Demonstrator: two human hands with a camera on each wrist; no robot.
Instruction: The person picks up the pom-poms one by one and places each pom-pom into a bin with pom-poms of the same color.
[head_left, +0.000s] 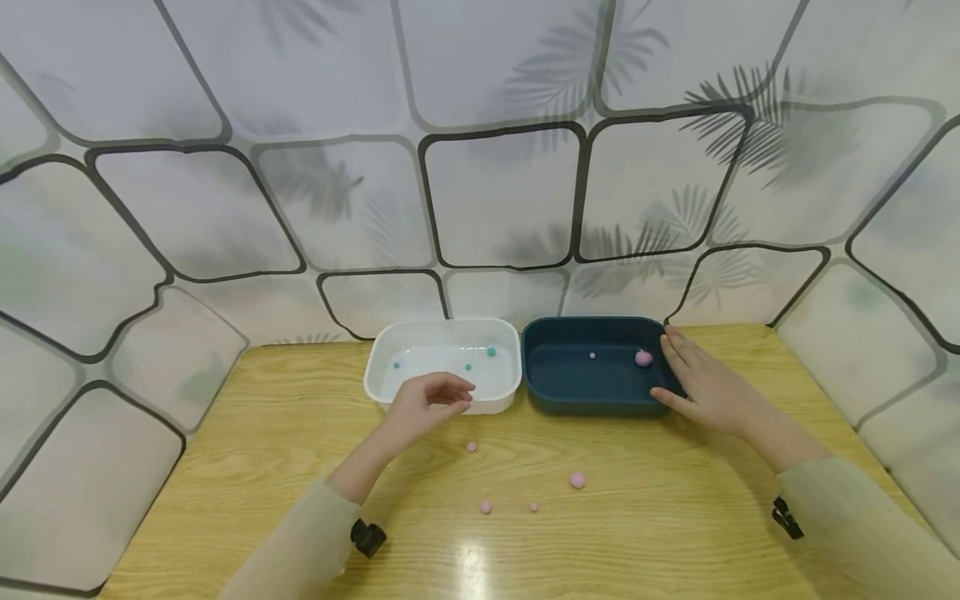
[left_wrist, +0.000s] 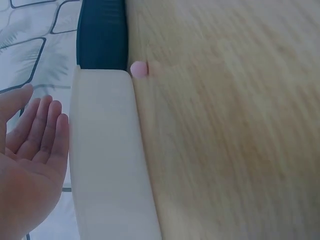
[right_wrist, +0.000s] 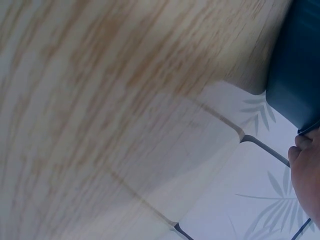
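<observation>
My left hand [head_left: 427, 402] hovers at the front edge of a white tray [head_left: 491, 406], with nothing visible in its fingers. In the left wrist view its palm shows bare and the fingers are extended beside the tray's wall. Three small teal balls [head_left: 491, 352] lie inside the white tray. Against its right side stands a dark blue tray [head_left: 585, 408] holding a larger pink ball [head_left: 643, 357] and a tiny pink one [head_left: 592, 356]. My right hand [head_left: 705, 387] rests on the blue tray's right end, fingers straight along the rim and thumb near the front corner.
Several loose pink balls lie on the wooden table [head_left: 660, 517] in front of the trays: one ball [head_left: 472, 447] is near the white tray, another ball [head_left: 577, 480] farther right. A patterned wall covering [head_left: 502, 200] rises behind the trays and along both sides.
</observation>
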